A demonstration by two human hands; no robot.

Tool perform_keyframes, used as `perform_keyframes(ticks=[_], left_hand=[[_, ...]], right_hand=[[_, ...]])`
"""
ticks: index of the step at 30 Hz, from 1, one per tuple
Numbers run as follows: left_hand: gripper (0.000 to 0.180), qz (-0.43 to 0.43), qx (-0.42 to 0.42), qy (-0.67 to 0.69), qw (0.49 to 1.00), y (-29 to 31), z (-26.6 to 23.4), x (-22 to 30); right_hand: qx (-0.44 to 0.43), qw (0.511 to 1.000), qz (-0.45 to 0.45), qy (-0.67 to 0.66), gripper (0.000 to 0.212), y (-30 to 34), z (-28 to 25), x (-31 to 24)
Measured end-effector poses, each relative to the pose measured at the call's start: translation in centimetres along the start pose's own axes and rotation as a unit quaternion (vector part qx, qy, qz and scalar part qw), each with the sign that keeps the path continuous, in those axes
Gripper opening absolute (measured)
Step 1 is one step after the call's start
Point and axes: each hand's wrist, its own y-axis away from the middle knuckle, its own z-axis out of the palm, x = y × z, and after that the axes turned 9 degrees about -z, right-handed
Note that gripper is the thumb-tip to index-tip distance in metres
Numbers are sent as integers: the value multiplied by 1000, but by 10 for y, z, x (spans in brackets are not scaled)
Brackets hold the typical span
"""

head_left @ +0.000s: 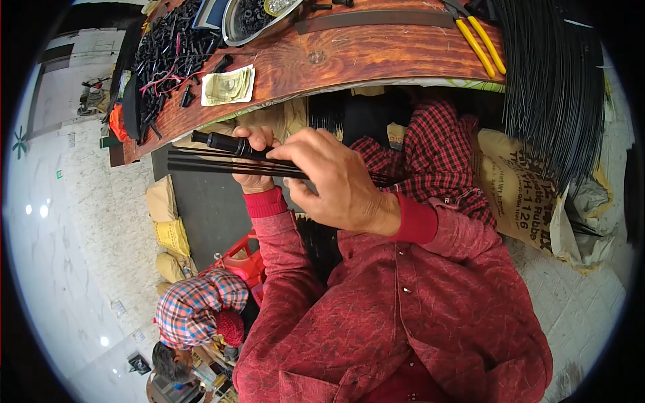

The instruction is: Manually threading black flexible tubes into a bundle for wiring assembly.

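In front of my chest, below the table edge, my left hand (pixel 252 182) is closed round a black tubular piece (pixel 225 142) with a stepped, ringed end pointing left. Several thin black rods (pixel 208 164) lie alongside the tube and stick out to the left past my fingers. My right hand (pixel 339 180) is over the same bundle, thumb and fingers bent in on the rods close to my left hand. Its fingertips partly hide where the rods meet the tube. The rods' right ends come out behind my right wrist.
On the wooden table (pixel 376 57) lie yellow-handled cutters (pixel 480 47), paper notes (pixel 228 86), a heap of small black parts (pixel 175 54) and a metal bowl (pixel 232 20). Long black rods (pixel 551 87) hang over its right end, above a brown sack (pixel 504 178). A person in plaid (pixel 195 302) sits lower left.
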Motion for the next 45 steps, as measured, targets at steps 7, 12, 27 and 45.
perform_keyframes(ticks=[7, 12, 27, 45], left_hand=[[51, -13, 126, -63, 990, 1, 16, 9], [52, -13, 129, -129, 983, -10, 43, 9], [48, -24, 126, -162, 978, -15, 54, 12], [55, -15, 163, -193, 967, -24, 86, 5]], right_hand=[[15, 948, 165, -273, 25, -11, -8, 25], [-12, 906, 230, -355, 26, -16, -20, 34], [66, 981, 49, -176, 23, -41, -40, 27], [34, 998, -11, -47, 21, -63, -41, 22]])
